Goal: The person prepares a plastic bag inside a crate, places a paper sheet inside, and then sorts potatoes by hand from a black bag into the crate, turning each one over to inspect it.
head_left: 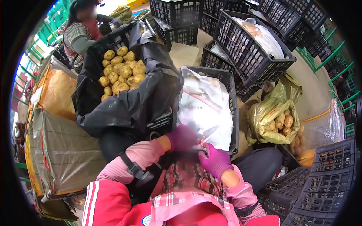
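Observation:
In purple gloves, both my hands meet at the near edge of a white plastic bag (pixel 211 109) that fills a black crate (pixel 234 113) in front of me. My left hand (pixel 182 138) is closed at the bag's near end, blurred, and what its fingers hold is hidden. Just right of it, my right hand (pixel 215 162) pinches a thin red tie (pixel 202 143) between thumb and finger. Left of the bag, potatoes (pixel 122 69) lie in a crate lined with black plastic (pixel 132 109).
A yellow-green sack (pixel 260 116) of potatoes stands at the right. Stacked black crates (pixel 249 49) rise behind, and more (pixel 328 169) lie at the lower right. Large wrapped sacks (pixel 68 150) stand at the left. A co-worker (pixel 81 34) sits at the upper left.

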Available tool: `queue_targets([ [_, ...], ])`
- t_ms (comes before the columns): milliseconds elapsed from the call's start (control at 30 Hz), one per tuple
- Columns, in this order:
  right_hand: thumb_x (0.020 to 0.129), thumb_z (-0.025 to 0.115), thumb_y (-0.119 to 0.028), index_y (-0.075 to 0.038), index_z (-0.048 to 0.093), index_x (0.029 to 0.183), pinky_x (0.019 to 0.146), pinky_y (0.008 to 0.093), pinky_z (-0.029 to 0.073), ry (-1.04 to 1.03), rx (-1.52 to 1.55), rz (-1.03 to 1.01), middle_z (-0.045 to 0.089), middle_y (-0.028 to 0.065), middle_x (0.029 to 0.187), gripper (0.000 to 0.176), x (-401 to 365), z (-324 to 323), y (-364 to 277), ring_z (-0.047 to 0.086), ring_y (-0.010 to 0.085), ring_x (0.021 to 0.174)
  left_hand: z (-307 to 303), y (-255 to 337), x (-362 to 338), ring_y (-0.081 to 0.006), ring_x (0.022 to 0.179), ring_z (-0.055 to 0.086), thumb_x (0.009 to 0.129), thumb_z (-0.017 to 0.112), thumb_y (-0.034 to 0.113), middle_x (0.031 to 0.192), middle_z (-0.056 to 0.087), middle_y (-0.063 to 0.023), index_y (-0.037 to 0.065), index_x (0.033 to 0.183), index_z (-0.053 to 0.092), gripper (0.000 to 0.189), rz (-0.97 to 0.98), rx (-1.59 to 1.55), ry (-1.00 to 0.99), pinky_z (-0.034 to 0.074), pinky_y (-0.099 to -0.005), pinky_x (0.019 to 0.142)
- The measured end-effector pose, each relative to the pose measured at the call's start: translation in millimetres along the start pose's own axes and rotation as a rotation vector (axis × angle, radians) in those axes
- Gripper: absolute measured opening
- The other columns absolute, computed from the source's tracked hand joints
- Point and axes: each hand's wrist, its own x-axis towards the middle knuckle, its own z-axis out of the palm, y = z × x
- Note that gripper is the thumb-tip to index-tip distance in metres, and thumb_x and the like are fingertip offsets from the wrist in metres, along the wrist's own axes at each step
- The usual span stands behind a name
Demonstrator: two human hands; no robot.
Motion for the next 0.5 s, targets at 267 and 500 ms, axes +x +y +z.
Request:
queue_targets([
  [267,0.088,0.059,-0.032,-0.016,0.069,0.109,0.099,0.0452,0.044,0.378,-0.047,-0.450,0.062,0.0113,0.127,0.028,-8,28,-3,0.057,0.0307,0.117,-24,100,-88,-0.0286,0.061,0.065,0.080,0.061,0.028,0.070,0.065,-0.0067,0.017,0.074,0.068,0.014,-0.153,0.059,-0.076,0.047,-0.0438,0.052],
  [500,0.096,0.040,-0.055,-0.009,0.073,0.102,0.090,0.0471,0.050,-0.055,-0.399,-0.108,0.072,0.0169,0.100,0.057,31,51,42,0.068,0.0355,0.096,3,118,-122,-0.0266,0.059,0.064,0.074,0.063,0.026,0.063,0.063,-0.0089,0.015,0.065,0.066,0.015,-0.068,0.254,0.058,0.044,-0.0426,0.050],
])
